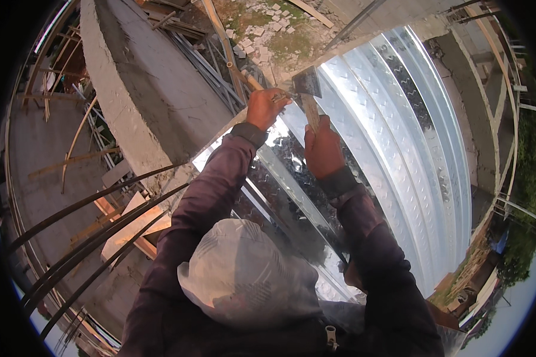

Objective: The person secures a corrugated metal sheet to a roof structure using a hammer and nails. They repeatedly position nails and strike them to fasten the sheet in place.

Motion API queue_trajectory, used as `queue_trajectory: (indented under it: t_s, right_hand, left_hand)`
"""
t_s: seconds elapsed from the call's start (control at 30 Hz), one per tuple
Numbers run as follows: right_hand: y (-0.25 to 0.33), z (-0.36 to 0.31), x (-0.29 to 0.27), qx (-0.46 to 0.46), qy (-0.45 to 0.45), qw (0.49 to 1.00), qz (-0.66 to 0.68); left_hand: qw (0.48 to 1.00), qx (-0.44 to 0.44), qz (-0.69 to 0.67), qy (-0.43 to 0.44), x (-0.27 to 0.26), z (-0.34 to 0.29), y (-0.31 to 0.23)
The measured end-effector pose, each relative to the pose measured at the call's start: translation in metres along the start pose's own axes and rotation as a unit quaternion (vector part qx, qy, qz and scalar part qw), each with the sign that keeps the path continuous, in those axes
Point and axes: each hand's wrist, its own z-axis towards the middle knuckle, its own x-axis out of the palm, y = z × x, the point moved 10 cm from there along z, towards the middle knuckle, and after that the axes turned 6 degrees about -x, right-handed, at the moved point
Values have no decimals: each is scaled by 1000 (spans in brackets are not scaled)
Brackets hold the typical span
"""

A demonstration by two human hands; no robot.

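Note:
My right hand [326,150] is wrapped around the wooden handle of a hammer [307,83], whose dark, blocky head points away from me. The hammer head hangs over the far left edge of the shiny corrugated metal decking [369,113]. Just left of it, my left hand [264,108] is closed, its fingertips pinched together near that edge. Whatever sits between those fingers is too small to make out. Both forearms, in dark purplish sleeves with dark cuffs, reach forward over the decking.
A rough concrete beam [122,113] runs along the left. Bent dark rebar [95,238] sticks out at lower left, above wooden boards [137,229]. Beyond my left hand stands a wooden pole [220,35]. Broken rubble [268,33] lies below, and another concrete wall [473,107] borders the decking.

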Motion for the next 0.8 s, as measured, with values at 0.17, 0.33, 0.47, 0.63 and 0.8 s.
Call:
queue_trajectory:
  t_s: [0.17, 0.33, 0.47, 0.63, 0.8]
  right_hand:
    - [31, 15, -29, 17, 1, 1000, 16]
    - [21, -1, -24, -39, -99, 994, -3]
    - [6, 12, -18, 38, 21, 999, -9]
    - [21, -4, -21, -13, -53, 998, 3]
    - [36, 17, -32, -96, -55, 992, -61]
  left_hand:
    - [999, -30, -29, 18, -4, -6, 0]
    - [1000, -1, -14, 12, 7, -3, 8]
    - [997, 63, 40, -20, -3, -3, -2]
    - [1000, -2, 8, 10, 0, -4, -2]
    - [999, 4, 36, 12, -5, -3, 3]
